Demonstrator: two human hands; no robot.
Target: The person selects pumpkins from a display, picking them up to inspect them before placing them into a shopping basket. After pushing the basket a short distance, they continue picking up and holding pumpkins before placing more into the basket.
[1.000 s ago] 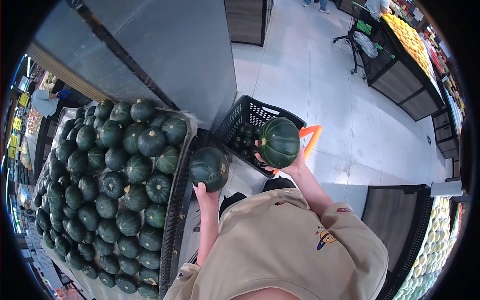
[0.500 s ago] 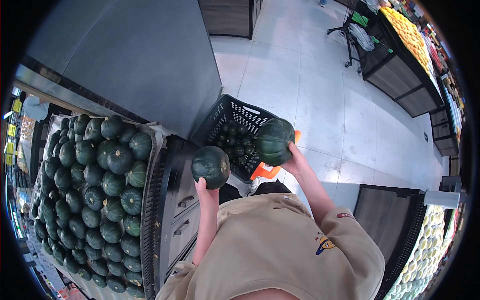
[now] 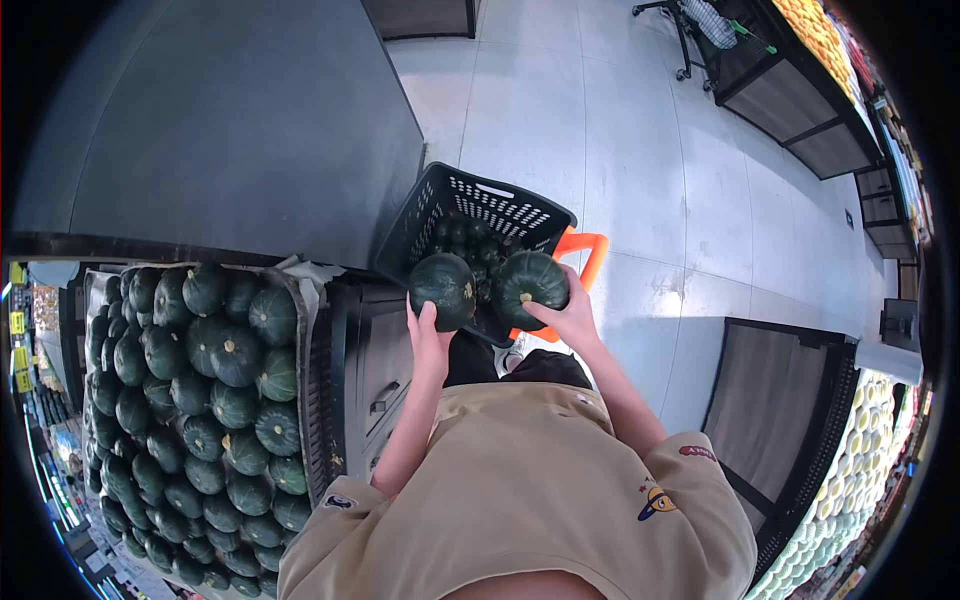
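My left hand holds one dark green squash from below. In my right hand is a second dark green squash. Both squashes sit side by side, close together, just over the near rim of a black plastic basket on the floor. The basket holds several more small dark squashes and has an orange handle. My beige shirt fills the bottom of the view.
A display bin packed with several dark green squashes stands at the left. A grey cabinet top is above it. Pale tiled floor spreads to the right, with produce stands at the far right and a shopping cart at the top.
Both hands have come together and lowered toward the basket, bringing the two squashes side by side. The view has shifted so the squash bin sits further left and lower.
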